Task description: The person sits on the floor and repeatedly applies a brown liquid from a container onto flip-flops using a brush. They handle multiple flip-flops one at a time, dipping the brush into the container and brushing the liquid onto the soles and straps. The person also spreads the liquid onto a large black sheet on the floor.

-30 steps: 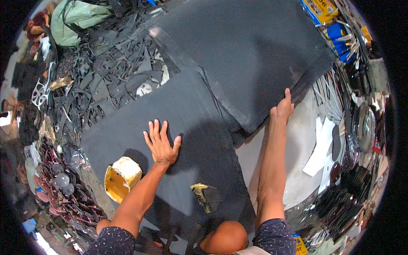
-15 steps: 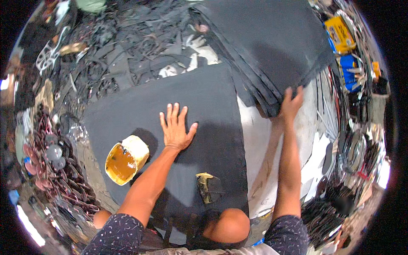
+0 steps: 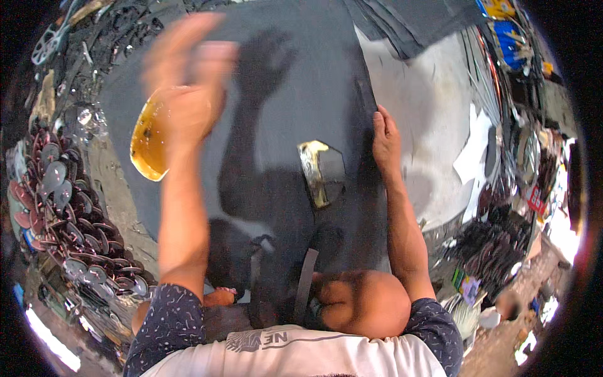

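A large black sheet (image 3: 282,125) lies flat in front of me, over my lap side. My left hand (image 3: 188,81), smeared by motion, is raised above its left part with fingers spread and nothing seen in them; its shadow also shows spread fingers. Partly behind that hand sits a shallow yellowish tub (image 3: 147,141) with amber, sticky-looking liquid. My right hand (image 3: 386,135) grips the sheet's right edge, fingertips at the rim. Near the middle of the sheet is a small dark angular piece (image 3: 323,173) with yellow smears along one side.
Stacked black sheets (image 3: 433,22) lie at the far right on a pale board (image 3: 421,119). Dark scraps (image 3: 119,38) cover the far left. Dark rounded pieces (image 3: 69,213) are heaped at left. A blue package (image 3: 512,44) stands far right. My bent knee (image 3: 370,305) is close to the sheet.
My left hand has lifted off the sheet and moved left over the tub. My right hand has left the stacked sheets and now holds the near sheet's edge. The view has shifted.
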### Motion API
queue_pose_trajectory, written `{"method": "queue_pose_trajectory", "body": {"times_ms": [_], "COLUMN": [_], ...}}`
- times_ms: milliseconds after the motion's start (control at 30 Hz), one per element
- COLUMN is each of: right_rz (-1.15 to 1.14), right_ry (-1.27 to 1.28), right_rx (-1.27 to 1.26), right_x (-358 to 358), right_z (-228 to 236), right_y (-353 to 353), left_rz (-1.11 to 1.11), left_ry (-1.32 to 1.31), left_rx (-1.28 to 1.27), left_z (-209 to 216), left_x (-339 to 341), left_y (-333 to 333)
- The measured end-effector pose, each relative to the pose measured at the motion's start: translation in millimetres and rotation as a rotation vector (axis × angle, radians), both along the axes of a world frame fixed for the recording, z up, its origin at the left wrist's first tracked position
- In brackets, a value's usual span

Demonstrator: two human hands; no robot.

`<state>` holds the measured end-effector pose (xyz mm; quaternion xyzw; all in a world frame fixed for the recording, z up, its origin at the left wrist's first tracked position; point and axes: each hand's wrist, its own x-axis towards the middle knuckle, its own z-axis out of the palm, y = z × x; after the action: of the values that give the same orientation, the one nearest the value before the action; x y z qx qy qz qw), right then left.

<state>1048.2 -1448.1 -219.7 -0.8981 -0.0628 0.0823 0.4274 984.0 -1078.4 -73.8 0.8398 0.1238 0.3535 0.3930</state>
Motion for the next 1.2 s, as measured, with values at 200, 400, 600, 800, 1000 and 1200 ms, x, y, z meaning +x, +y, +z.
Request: {"method": "queue_pose_trajectory", "body": {"times_ms": [200, 400, 600, 800, 1000, 1200], "right_rz": [0.362, 0.359, 0.429, 0.323, 0.552, -0.303], "right_ry": [-0.219, -0.193, -0.066, -0.049, -0.022, 0.551], "right_rx": [-0.3, -0.287, -0.345, -0.069, -0.152, 0.699], "right_x": [-112.1, -141.4, -166.0, -159.6, -148.6, -165.7], "right_z": [27.3, 38.3, 29.3, 61.7, 66.5, 36.0], "right_y": [17.3, 22.5, -3.1, 41.9, 83.5, 52.6], "left_rz": [0.749, 0.491, 0.79, -0.013, -0.417, -0.53], "left_ry": [0.116, 0.283, -0.286, 0.123, 0.491, 0.62], "left_rx": [-0.667, -1.317, -0.425, -0.137, 0.392, 0.535], "left_z": [-75.1, -95.1, -80.8, -15.3, -53.9, -79.0], "left_x": [-203.4, -231.4, -224.0, -186.8, -159.7, -134.1], "left_y": [157.5, 92.1, 87.4, -45.6, -126.8, -128.5]}}
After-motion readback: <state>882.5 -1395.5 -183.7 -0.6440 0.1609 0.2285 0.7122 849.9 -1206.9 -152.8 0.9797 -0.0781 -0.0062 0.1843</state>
